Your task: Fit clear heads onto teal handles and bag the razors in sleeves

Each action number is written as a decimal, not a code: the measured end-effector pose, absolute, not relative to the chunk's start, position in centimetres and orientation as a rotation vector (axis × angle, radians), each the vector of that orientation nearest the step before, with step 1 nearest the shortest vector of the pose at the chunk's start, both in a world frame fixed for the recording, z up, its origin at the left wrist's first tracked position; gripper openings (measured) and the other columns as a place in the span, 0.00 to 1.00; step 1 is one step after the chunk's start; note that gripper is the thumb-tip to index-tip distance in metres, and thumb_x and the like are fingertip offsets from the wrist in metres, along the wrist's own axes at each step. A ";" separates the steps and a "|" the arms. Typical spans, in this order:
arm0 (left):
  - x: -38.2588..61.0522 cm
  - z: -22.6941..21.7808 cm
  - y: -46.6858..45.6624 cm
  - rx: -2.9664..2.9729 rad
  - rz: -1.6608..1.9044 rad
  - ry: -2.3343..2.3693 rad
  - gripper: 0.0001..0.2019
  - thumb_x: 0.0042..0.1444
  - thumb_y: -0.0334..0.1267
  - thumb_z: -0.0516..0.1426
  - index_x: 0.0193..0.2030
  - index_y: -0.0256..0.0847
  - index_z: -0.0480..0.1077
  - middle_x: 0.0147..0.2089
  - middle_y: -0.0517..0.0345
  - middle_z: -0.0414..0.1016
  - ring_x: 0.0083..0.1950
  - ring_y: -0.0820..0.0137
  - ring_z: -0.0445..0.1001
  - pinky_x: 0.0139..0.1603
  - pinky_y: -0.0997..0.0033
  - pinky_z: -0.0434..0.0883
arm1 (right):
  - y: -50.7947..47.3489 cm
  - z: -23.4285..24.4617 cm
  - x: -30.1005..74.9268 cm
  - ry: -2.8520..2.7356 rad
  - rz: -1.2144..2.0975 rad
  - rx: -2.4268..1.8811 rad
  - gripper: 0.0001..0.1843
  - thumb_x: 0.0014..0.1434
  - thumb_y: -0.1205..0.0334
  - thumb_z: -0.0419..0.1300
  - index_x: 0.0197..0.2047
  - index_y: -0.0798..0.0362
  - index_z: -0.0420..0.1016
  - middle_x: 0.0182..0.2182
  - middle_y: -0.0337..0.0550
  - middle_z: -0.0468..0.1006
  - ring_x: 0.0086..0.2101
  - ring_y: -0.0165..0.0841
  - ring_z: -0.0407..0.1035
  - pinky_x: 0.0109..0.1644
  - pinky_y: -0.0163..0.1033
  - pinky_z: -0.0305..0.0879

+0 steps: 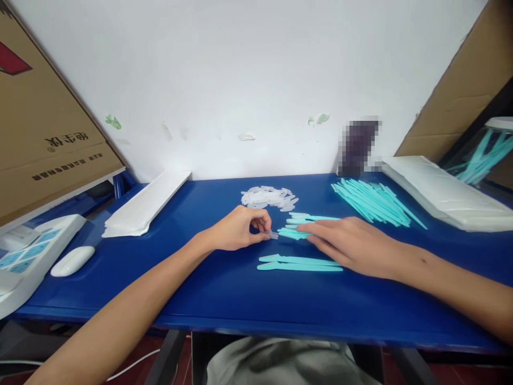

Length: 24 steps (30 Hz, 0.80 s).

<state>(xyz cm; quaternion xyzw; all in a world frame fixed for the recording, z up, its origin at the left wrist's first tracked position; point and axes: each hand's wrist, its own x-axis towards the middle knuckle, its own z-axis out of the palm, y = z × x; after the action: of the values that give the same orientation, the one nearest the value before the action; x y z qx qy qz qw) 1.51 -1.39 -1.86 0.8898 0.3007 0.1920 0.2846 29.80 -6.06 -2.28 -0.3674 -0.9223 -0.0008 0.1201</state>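
My left hand (244,229) pinches a small clear plastic cap (274,235) between thumb and fingertips, just left of the turquoise razor tips. My right hand (344,240) holds turquoise eyebrow razors (294,233) low over the table, fingers stretched along them and their handles hidden under the palm. How many it holds, I cannot tell. More razors (304,216) lie just behind its fingertips. Closer to me, two razors (300,263) rest side by side, blades to the left. Behind my left hand is a heap of clear caps (267,197).
A large pile of turquoise razors (372,200) lies at the back right, beside a white packet (452,195). White flat packaging (146,206) and a white mouse-shaped object (72,261) are at left. Cardboard boxes flank the blue table (224,291); a white wall stands behind.
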 end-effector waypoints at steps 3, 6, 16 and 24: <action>1.7 -1.9 -1.5 2.354 0.525 0.781 0.06 0.60 0.37 0.63 0.38 0.38 0.72 0.39 0.55 0.80 0.39 0.71 0.77 0.43 0.70 0.75 | -6.1 -2.4 29.6 -2.764 -0.114 -1.074 0.19 0.71 0.60 0.47 0.58 0.48 0.73 0.38 0.46 0.82 0.30 0.35 0.75 0.30 0.36 0.59; 1.9 -1.9 -1.6 2.340 0.526 0.771 0.05 0.59 0.36 0.63 0.38 0.38 0.72 0.39 0.55 0.80 0.39 0.72 0.77 0.44 0.71 0.74 | -6.1 -2.5 29.4 -2.832 -0.221 -1.091 0.18 0.70 0.63 0.48 0.58 0.49 0.73 0.35 0.45 0.81 0.27 0.34 0.73 0.27 0.35 0.52; 2.2 -1.8 -1.8 2.330 0.515 0.812 0.04 0.59 0.34 0.62 0.37 0.38 0.72 0.39 0.56 0.80 0.38 0.72 0.76 0.43 0.71 0.74 | -6.3 -2.7 29.4 -2.884 -0.474 -1.035 0.20 0.68 0.63 0.52 0.61 0.49 0.71 0.34 0.42 0.80 0.24 0.33 0.73 0.24 0.38 0.41; 2.9 -2.3 -2.2 2.267 0.662 0.795 0.03 0.60 0.34 0.61 0.37 0.37 0.73 0.39 0.55 0.79 0.38 0.71 0.76 0.43 0.70 0.75 | -6.4 -2.6 28.6 -2.782 -0.332 -1.060 0.19 0.68 0.63 0.51 0.60 0.51 0.72 0.33 0.43 0.80 0.24 0.33 0.71 0.24 0.37 0.47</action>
<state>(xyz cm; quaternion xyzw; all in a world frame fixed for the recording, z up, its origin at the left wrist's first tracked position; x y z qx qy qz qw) 2.87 -2.22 -2.30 0.8621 0.3023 0.2517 0.3194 28.65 -6.45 -2.57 -0.3529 -0.9262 -0.1107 0.0729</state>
